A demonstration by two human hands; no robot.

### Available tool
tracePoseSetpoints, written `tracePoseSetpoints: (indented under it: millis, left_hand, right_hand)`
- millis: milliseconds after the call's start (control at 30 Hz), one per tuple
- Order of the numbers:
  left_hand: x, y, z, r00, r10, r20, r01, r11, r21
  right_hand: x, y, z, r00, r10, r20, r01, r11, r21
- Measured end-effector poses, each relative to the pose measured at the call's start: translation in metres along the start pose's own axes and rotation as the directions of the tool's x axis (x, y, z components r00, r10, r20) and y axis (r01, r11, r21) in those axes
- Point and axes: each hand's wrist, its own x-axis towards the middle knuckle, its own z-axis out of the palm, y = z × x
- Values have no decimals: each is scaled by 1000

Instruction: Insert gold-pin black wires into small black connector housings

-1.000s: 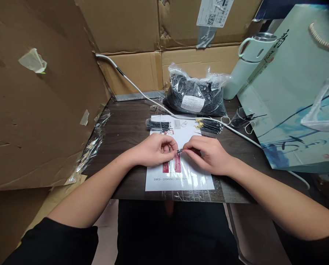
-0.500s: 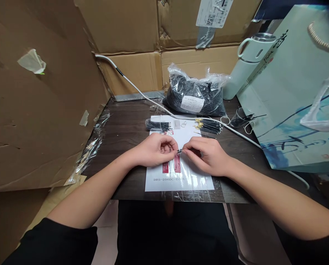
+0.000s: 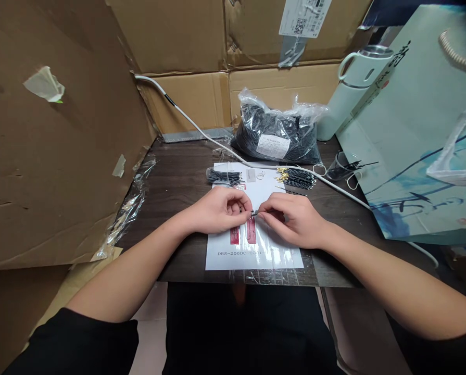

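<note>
My left hand [image 3: 227, 211] and my right hand [image 3: 293, 219] meet over a white printed sheet [image 3: 272, 258], fingertips pinched and nearly touching. Between them is a small dark piece [image 3: 255, 213], gripped from both sides; its exact shape is too small to tell. Beyond my left hand lies a bundle of black wires [image 3: 225, 177] in a clear holder. A second bundle of black wires with yellow ends [image 3: 297, 178] rests behind my right hand. Red printed blocks show on the sheet below my fingers.
A clear bag of black pieces [image 3: 277, 133] stands at the back. A white cable [image 3: 196, 126] crosses the dark table [image 3: 178, 177]. At the right are a pale bottle [image 3: 344, 96], a clear cup [image 3: 338, 167] with black wires and a large paper bag [image 3: 424, 146]. Cardboard encloses the left and back.
The view has shifted very slightly. Both hands keep nearly the same place and pinch, with only a small change at the fingertips around the dark piece.
</note>
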Motion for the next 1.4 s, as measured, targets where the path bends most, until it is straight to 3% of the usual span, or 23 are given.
tracePoseSetpoints:
  millis: [133,367,567,667,800,900,1033,1167,1267,1400]
  left_hand:
    - [1,-1,-5,997,2,-75,0,1000,24]
    - [3,-1,-7,969,16,-246,-17,1000,-3]
    - [7,-11,0,969,13,-248,-15,1000,-7]
    - [7,-12,3,967,28,-255,-14,998,58]
    - [7,-10,3,964,40,-263,-12,994,110]
    - [7,-9,3,966,17,-257,0,998,67]
    - [8,-10,4,965,0,-260,1,1000,5]
    - [8,-9,5,968,4,-249,-4,1000,1]
    - [8,-7,6,968,-3,-250,5,1000,5]
    - [7,-6,6,966,-2,-260,1,1000,-4]
  right_hand:
    - [-1,4,-1,1000,16,5,-15,1000,-12]
    - [-1,12,3,989,43,140,-28,993,-111]
    - [-1,24,-22,971,169,171,-120,957,-264]
    - [-2,36,-38,957,282,64,-223,861,-457]
    - [-4,50,-44,914,404,35,-311,753,-579]
    - [-5,57,-38,910,413,29,-313,733,-604]
    - [-5,59,-33,944,322,68,-209,746,-632]
    - [-1,44,-33,965,259,48,-201,843,-500]
    - [3,23,-33,978,197,72,-183,968,-172]
    - [4,4,-27,994,104,14,-104,995,-15]
